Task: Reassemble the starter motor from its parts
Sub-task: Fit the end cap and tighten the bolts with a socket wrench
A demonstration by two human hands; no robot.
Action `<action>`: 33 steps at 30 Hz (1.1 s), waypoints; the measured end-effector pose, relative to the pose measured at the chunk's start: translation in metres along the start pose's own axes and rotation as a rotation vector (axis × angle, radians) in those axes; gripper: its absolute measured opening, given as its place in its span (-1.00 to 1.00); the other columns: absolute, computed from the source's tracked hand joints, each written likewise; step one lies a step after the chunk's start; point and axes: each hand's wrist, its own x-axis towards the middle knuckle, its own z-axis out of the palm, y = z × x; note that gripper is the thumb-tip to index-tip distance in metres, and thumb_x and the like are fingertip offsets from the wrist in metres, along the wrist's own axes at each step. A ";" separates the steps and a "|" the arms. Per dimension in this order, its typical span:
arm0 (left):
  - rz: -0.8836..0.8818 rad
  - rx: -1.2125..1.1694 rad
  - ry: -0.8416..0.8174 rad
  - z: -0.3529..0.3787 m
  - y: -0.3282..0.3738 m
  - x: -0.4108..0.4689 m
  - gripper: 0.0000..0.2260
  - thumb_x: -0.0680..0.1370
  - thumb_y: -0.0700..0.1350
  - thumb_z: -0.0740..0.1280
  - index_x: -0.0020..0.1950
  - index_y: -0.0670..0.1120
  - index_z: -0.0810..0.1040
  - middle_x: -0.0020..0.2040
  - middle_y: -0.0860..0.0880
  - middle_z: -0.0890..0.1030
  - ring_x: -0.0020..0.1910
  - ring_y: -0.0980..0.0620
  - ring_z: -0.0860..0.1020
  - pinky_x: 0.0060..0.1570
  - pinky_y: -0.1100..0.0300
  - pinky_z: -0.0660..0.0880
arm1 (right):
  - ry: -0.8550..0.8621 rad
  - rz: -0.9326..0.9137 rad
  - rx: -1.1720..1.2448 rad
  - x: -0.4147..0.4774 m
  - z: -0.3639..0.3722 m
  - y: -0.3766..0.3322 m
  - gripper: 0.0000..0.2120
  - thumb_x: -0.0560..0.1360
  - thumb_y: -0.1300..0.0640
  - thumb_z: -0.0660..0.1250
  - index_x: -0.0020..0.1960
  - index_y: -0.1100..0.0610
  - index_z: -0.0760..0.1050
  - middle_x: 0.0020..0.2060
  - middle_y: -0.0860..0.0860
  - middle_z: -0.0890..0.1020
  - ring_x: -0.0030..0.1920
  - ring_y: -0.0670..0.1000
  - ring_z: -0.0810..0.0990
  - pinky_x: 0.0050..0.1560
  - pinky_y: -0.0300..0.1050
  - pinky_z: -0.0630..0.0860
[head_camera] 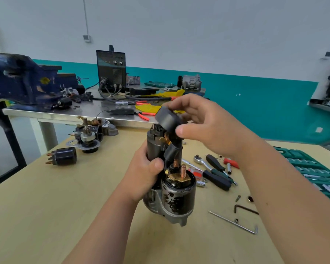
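The starter motor [177, 195] stands upright on the wooden table [46, 206], its solenoid with copper studs facing me. My left hand [143, 174] grips the dark motor housing from the left, thumb across its front. My right hand [208, 126] holds a black end cap [167, 119] tilted just over the open top of the housing, thumb below and fingers above it. A black solenoid cap with copper terminals [64, 156] and a brush-holder assembly with a metal housing [90, 136] lie at the far left of the table.
Right of the motor lie a ratchet [198, 160], screwdrivers [216, 177], a hex key [245, 208], a long thin bolt [234, 222] and small screws. A green socket case [312, 172] sits at the right edge. Behind stand a steel bench with a blue vise [25, 80], a welder [111, 69] and pliers.
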 end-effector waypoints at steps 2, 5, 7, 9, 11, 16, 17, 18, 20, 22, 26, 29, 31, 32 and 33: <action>-0.020 0.001 -0.013 -0.001 0.000 0.000 0.03 0.15 0.56 0.30 0.23 -0.29 0.44 -0.02 -0.08 0.58 -0.09 0.11 0.54 -0.09 0.22 0.51 | -0.030 -0.034 0.044 -0.002 -0.003 0.001 -0.61 0.30 0.23 0.29 0.06 -0.12 0.45 0.16 -0.12 0.59 0.14 -0.12 0.58 0.17 -0.12 0.52; -0.047 0.016 -0.041 -0.001 0.001 0.001 -0.02 0.18 0.54 0.30 0.22 -0.27 0.46 -0.03 -0.05 0.60 -0.08 0.14 0.56 -0.06 0.26 0.52 | -0.085 -0.085 0.072 0.000 -0.001 0.000 -0.57 0.27 0.30 0.22 0.04 -0.09 0.49 0.17 -0.14 0.58 0.20 -0.17 0.54 0.20 -0.21 0.49; -0.067 0.008 -0.062 -0.001 0.001 0.002 -0.02 0.17 0.54 0.31 0.20 -0.28 0.46 -0.04 -0.03 0.60 -0.09 0.13 0.57 -0.07 0.25 0.52 | -0.099 -0.097 0.076 0.003 -0.001 -0.001 -0.57 0.25 0.33 0.19 -0.01 -0.06 0.52 0.16 -0.16 0.58 0.21 -0.19 0.53 0.20 -0.27 0.47; -0.073 -0.004 -0.067 0.000 0.001 0.002 0.00 0.14 0.54 0.32 0.19 -0.28 0.47 -0.07 0.00 0.61 -0.11 0.14 0.57 -0.09 0.26 0.51 | -0.101 -0.081 0.123 0.004 -0.003 0.002 -0.57 0.21 0.36 0.16 -0.06 -0.01 0.52 0.16 -0.10 0.60 0.23 -0.14 0.54 0.22 -0.17 0.48; -0.074 -0.011 -0.066 0.000 0.001 0.002 0.01 0.13 0.55 0.32 0.19 -0.30 0.47 -0.09 0.01 0.61 -0.12 0.14 0.58 -0.11 0.26 0.50 | -0.120 -0.046 0.202 0.004 -0.005 0.005 -0.62 0.18 0.36 0.15 -0.11 0.02 0.50 0.15 -0.06 0.60 0.24 -0.07 0.54 0.23 0.03 0.48; -0.066 -0.015 -0.062 0.000 0.001 0.003 0.03 0.13 0.56 0.32 0.22 -0.30 0.45 -0.03 -0.11 0.60 -0.08 0.08 0.57 -0.07 0.20 0.49 | -0.036 -0.007 0.005 0.006 0.003 0.001 -0.77 0.19 -0.21 0.39 -0.23 -0.15 0.46 -0.14 -0.17 0.57 -0.08 -0.10 0.56 -0.04 -0.10 0.54; -0.065 -0.016 -0.064 0.000 0.000 0.003 0.04 0.13 0.56 0.32 0.23 -0.29 0.45 -0.01 -0.15 0.60 -0.06 0.07 0.57 -0.06 0.19 0.50 | 0.004 -0.025 -0.080 0.007 0.003 0.000 -0.70 0.18 -0.27 0.40 -0.20 -0.15 0.45 -0.23 -0.23 0.54 -0.19 -0.18 0.53 -0.15 -0.26 0.50; -0.064 -0.015 -0.066 0.000 0.000 0.003 0.04 0.13 0.56 0.32 0.23 -0.28 0.45 0.01 -0.18 0.60 -0.05 0.07 0.58 -0.05 0.19 0.51 | 0.032 -0.031 -0.127 0.007 0.003 -0.001 -0.66 0.19 -0.27 0.43 -0.14 -0.15 0.45 -0.25 -0.27 0.54 -0.23 -0.23 0.51 -0.21 -0.38 0.47; -0.061 -0.009 -0.060 0.000 0.000 0.003 0.03 0.13 0.56 0.32 0.21 -0.29 0.46 -0.03 -0.12 0.60 -0.08 0.10 0.57 -0.08 0.23 0.51 | 0.022 -0.033 -0.094 0.006 -0.003 -0.002 -0.68 0.26 -0.13 0.46 -0.02 -0.14 0.50 -0.11 -0.26 0.61 -0.10 -0.25 0.57 -0.07 -0.37 0.49; -0.059 -0.006 -0.055 0.000 0.000 0.002 0.03 0.12 0.56 0.32 0.17 -0.31 0.47 -0.09 -0.01 0.60 -0.12 0.13 0.57 -0.11 0.27 0.50 | -0.007 -0.050 0.052 0.004 -0.010 0.000 -0.72 0.31 0.07 0.43 0.01 -0.10 0.56 0.02 -0.12 0.66 0.08 -0.14 0.61 0.08 -0.20 0.54; -0.060 -0.011 -0.063 0.000 -0.001 0.002 0.03 0.12 0.55 0.33 0.19 -0.31 0.46 -0.05 -0.06 0.60 -0.08 0.09 0.57 -0.07 0.21 0.51 | -0.095 -0.074 0.146 0.004 -0.011 0.005 -0.72 0.26 0.09 0.40 -0.06 -0.15 0.64 0.15 -0.09 0.63 0.23 -0.05 0.56 0.24 -0.03 0.48; -0.061 0.001 -0.059 0.000 -0.001 0.003 0.04 0.11 0.56 0.33 0.21 -0.28 0.46 -0.03 -0.07 0.60 -0.07 0.09 0.57 -0.05 0.20 0.52 | -0.133 -0.054 0.160 0.006 -0.006 0.009 -0.70 0.25 0.04 0.39 -0.03 -0.17 0.64 0.18 -0.08 0.61 0.25 -0.02 0.54 0.27 0.03 0.46; -0.059 0.008 -0.051 0.000 0.000 0.002 0.02 0.12 0.57 0.31 0.20 -0.26 0.47 -0.07 0.03 0.62 -0.09 0.14 0.58 -0.08 0.25 0.51 | -0.117 -0.056 0.190 0.008 -0.003 0.011 -0.71 0.26 0.04 0.39 -0.03 -0.16 0.64 0.19 -0.09 0.61 0.26 -0.02 0.54 0.29 0.06 0.45; -0.057 0.008 -0.054 0.000 0.000 0.002 0.00 0.14 0.56 0.31 0.19 -0.26 0.47 -0.08 0.07 0.62 -0.10 0.15 0.58 -0.10 0.27 0.50 | -0.113 -0.060 0.187 0.010 -0.002 0.011 -0.72 0.27 0.03 0.39 -0.03 -0.16 0.65 0.18 -0.10 0.61 0.26 -0.03 0.53 0.30 0.06 0.44; -0.054 0.006 -0.060 0.000 0.000 0.002 -0.01 0.15 0.55 0.31 0.19 -0.27 0.46 -0.08 0.08 0.62 -0.10 0.15 0.58 -0.11 0.28 0.50 | -0.114 -0.063 0.178 0.011 0.000 0.011 -0.72 0.27 0.02 0.39 -0.03 -0.16 0.65 0.18 -0.10 0.61 0.26 -0.04 0.53 0.30 0.06 0.44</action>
